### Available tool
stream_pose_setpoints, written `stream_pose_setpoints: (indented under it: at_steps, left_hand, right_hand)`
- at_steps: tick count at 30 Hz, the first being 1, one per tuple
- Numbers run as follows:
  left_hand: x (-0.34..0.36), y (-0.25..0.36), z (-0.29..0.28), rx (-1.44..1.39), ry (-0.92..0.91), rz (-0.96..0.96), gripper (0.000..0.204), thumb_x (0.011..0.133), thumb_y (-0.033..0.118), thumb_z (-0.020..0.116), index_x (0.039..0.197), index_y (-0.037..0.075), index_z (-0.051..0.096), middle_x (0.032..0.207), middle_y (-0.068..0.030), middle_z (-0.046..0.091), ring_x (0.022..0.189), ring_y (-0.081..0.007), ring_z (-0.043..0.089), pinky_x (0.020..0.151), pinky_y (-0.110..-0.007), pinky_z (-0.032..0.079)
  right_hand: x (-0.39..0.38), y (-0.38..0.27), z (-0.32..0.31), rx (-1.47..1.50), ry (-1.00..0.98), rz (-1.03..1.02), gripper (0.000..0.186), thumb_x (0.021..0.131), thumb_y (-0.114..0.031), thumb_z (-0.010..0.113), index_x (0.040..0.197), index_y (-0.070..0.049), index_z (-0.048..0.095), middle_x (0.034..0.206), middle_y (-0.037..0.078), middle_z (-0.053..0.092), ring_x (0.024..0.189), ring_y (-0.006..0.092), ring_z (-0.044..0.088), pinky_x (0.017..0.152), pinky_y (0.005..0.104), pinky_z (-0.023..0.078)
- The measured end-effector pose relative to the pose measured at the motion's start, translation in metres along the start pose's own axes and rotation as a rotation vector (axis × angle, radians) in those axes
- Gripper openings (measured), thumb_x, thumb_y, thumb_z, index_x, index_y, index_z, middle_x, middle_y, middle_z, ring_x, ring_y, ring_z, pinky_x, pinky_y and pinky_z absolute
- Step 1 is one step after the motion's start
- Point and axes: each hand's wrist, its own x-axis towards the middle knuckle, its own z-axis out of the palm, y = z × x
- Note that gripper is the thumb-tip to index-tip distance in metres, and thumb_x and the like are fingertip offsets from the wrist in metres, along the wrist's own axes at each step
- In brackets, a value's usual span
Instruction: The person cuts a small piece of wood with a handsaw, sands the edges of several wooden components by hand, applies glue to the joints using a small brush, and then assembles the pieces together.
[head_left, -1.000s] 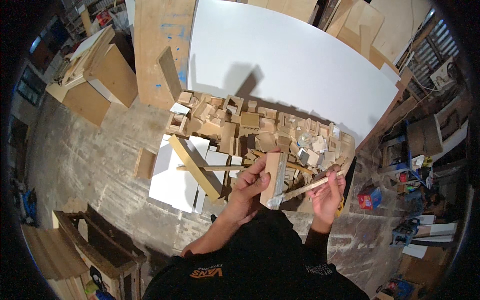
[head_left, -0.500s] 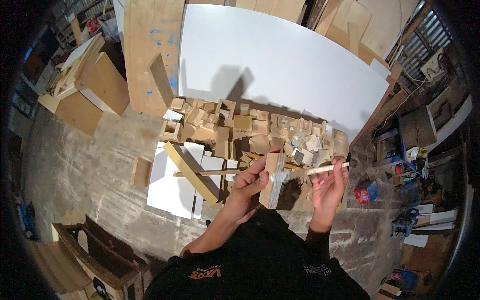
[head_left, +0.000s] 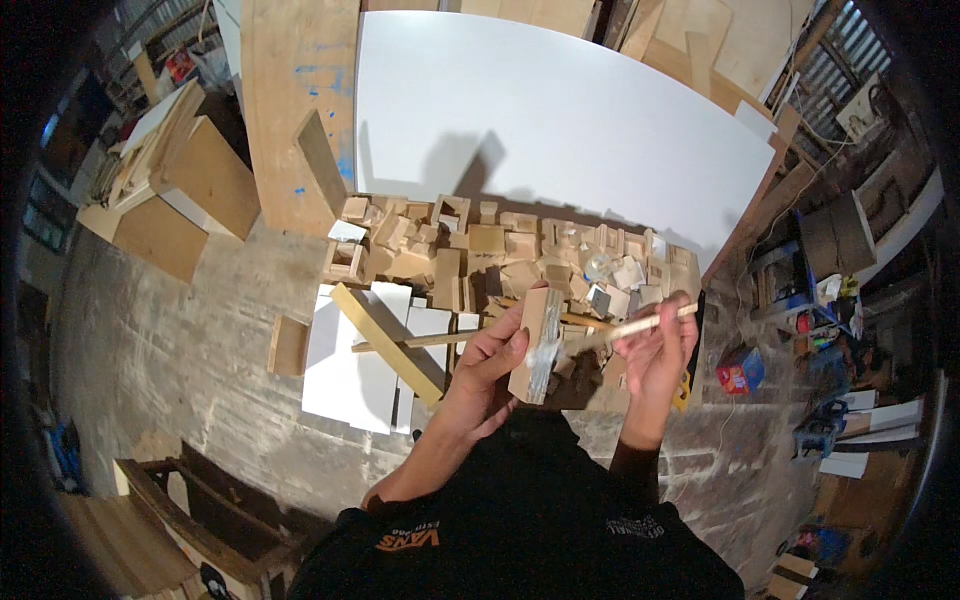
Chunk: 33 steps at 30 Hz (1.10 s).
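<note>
My left hand (head_left: 484,372) grips a small wooden block (head_left: 524,350) in front of my body, thumb on its near face and fingers behind. Along the block's right-hand edge runs a wet, whitish-grey smear that looks like glue. Between the fingers and thumb of my right hand (head_left: 655,362) is a thin, pale wooden stick (head_left: 655,322), slanting down to the left. Motion blurs its lower end, which reaches the smeared edge; whether it touches, I cannot tell. Below the hands, part of the worktop is hidden.
Many small wooden pieces and little boxes (head_left: 487,240) crowd the worktop ahead. White panels (head_left: 340,385) lie at left under a yellowish wooden strip (head_left: 385,345). Behind stands a large white board (head_left: 570,120). A loose wooden piece (head_left: 287,345) rests left of the panels.
The block has shifted slightly up and to the left with my left hand. My right hand has tilted the stick more steeply, its lower end still near the smeared edge.
</note>
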Motion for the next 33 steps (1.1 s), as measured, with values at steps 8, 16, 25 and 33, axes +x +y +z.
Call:
stream_pose_setpoints:
  at_steps: [8,16,25,33]
  left_hand:
    - [-0.002,-0.010,-0.008,0.032,-0.062,0.028,0.063,0.096,0.028,0.062,0.149,0.005,0.037,0.112,-0.0059,0.064,0.087,-0.0133,0.066,0.077,-0.028,0.056]
    - [-0.006,0.000,0.006,-0.030,-0.005,0.071,0.053,0.098,0.027,0.059,0.143,0.003,0.043,0.107,-0.0080,0.067,0.088,-0.0147,0.069,0.073,-0.028,0.058]
    - [-0.007,-0.003,0.008,-0.008,-0.001,0.032,0.053,0.097,0.029,0.061,0.141,0.002,0.045,0.103,-0.0063,0.066,0.079,-0.0139,0.067,0.066,-0.026,0.057]
    - [-0.004,-0.008,-0.010,-0.060,-0.010,-0.088,0.043,0.096,0.024,0.061,0.131,0.000,0.052,0.106,-0.0068,0.066,0.081,-0.0143,0.067,0.071,-0.026,0.058]
  right_hand:
    - [-0.001,-0.004,0.008,0.049,0.093,-0.062,0.015,0.099,-0.016,0.056,0.090,-0.006,0.049,0.070,0.008,0.062,0.053,0.0273,0.069,0.041,0.0342,0.057]
    - [-0.016,-0.007,0.003,0.028,-0.024,0.069,0.015,0.099,-0.017,0.057,0.093,-0.007,0.047,0.073,0.015,0.067,0.051,0.0238,0.067,0.041,0.0336,0.055]
    - [-0.015,-0.009,-0.006,0.007,0.014,-0.058,0.020,0.100,-0.020,0.057,0.097,-0.005,0.045,0.073,0.016,0.067,0.056,0.0271,0.070,0.045,0.0320,0.058]
    - [-0.024,-0.015,-0.018,0.068,-0.159,-0.161,0.022,0.099,-0.020,0.059,0.098,-0.003,0.044,0.090,0.027,0.067,0.068,0.0312,0.072,0.056,0.0363,0.062]
